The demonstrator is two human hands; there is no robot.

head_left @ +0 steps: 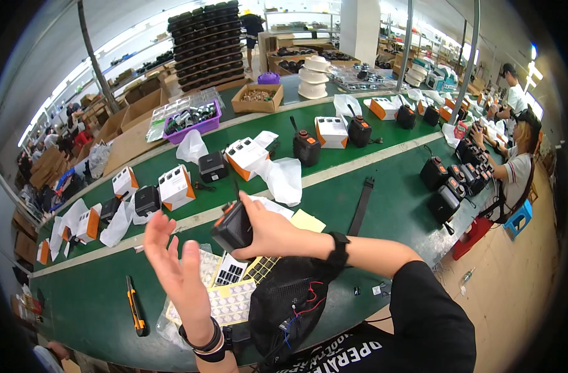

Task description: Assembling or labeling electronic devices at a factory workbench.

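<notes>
My right hand (pixel 271 229) grips a small black box-shaped device (pixel 233 227) with orange buttons on top and a thin dark strap or cord rising from it. To its left, my left hand (pixel 183 273) is raised with fingers spread and nothing in it. Below the device lie sticker sheets (pixel 229 301), one white with round labels and others with black rectangles. A black mesh pouch (pixel 278 295) with red and blue wires sits near my body. Behind the device, a yellow paper (pixel 308 221) lies on the green table.
An orange-and-black utility knife (pixel 135 306) lies at left, a black strap (pixel 361 206) at centre right. Along the green belt stand white-and-orange boxes (pixel 176 187) with similar devices (pixel 306 148). More devices (pixel 445 204) cluster at right, beside a seated person (pixel 515 168).
</notes>
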